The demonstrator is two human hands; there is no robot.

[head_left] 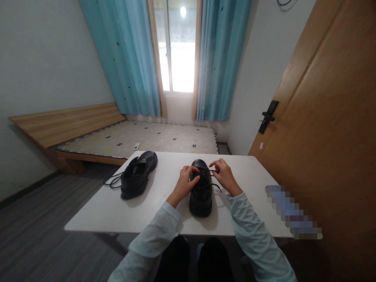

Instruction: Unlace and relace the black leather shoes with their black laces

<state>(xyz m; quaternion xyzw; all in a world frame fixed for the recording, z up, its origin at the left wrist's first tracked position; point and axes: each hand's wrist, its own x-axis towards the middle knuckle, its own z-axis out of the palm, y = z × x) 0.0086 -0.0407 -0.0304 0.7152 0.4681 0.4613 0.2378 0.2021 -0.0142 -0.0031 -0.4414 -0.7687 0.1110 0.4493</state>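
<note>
- One bed (pixel 158 143), with a flat wood-grain headboard and a pale, patterned mattress.
- Two blue fabric curtains (pixel 223 58), hanging in folds.
- One smooth brown door (pixel 329 117) with a black handle.
- One white table (pixel 100 211), flat-topped and straight-edged.
- Two black, round-toed shoes, slightly glossy, both upright on the table: the left shoe (pixel 135 185) well apart, the middle shoe (pixel 200 204) between the hands.
- Two hands, apart: the right hand (pixel 221 172) pinches a lace; the left hand (pixel 186 181) curls at the lacing, its grip impossible to tell.
- Thin, cord-like black laces (pixel 217 187) on the middle shoe, one end loose.
</note>
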